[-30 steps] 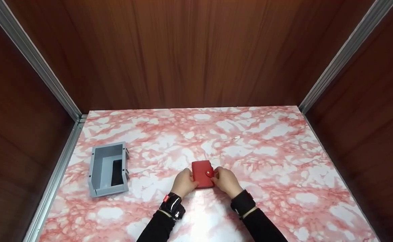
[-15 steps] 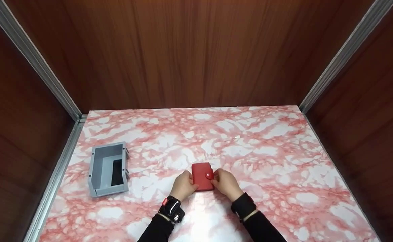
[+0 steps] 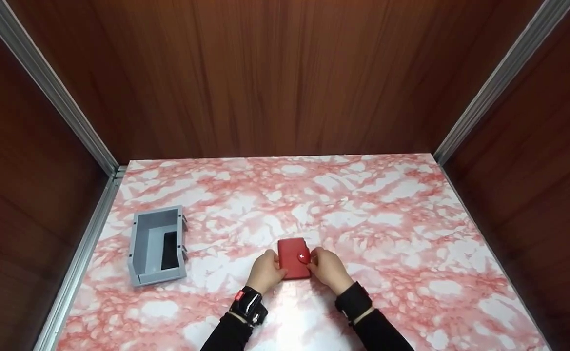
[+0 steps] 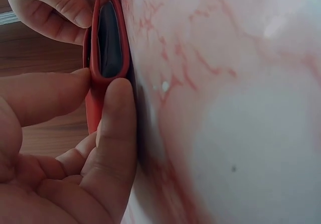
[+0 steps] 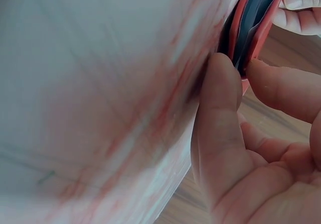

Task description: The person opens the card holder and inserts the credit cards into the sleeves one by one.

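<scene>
Head view: I see a left hand (image 3: 266, 271) and a right hand (image 3: 330, 268) pinching opposite side edges of a red snap-tab wallet (image 3: 292, 259) between them, on or just above a pink-and-white marbled counter (image 3: 377, 209). Well out beyond the left hand lies a gray plastic bin (image 3: 154, 243) holding a flat black object (image 3: 170, 251).

Head view looks down; close wrist views share the wallet (image 3: 290, 259).
</scene>
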`<control>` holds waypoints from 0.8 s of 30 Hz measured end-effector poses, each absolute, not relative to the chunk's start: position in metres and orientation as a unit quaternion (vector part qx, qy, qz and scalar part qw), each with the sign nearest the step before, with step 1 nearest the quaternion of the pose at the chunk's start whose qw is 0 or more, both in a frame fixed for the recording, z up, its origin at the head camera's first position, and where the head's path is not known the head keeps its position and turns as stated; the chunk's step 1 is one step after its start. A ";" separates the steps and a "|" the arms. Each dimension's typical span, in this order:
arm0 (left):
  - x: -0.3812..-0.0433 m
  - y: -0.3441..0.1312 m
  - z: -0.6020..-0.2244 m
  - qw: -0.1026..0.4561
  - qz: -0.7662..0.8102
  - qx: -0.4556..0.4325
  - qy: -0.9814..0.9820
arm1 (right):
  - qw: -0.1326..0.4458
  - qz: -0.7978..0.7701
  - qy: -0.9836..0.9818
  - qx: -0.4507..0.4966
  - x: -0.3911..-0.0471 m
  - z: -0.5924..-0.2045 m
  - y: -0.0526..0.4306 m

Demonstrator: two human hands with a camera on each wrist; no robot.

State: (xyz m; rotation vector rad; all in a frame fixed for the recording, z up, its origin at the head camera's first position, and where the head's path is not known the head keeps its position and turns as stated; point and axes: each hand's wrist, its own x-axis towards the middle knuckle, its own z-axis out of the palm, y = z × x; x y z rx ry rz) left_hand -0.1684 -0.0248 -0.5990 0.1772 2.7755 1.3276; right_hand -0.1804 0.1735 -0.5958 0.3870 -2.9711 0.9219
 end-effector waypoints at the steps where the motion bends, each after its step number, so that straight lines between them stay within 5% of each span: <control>1: -0.168 -0.025 -0.599 0.027 0.429 0.058 0.901 | 0.004 0.295 -0.947 0.125 -0.180 -0.596 0.174; 24: -0.169 -0.023 -0.601 0.034 0.419 0.056 0.905 | 0.083 0.226 -0.962 0.132 -0.186 -0.595 0.154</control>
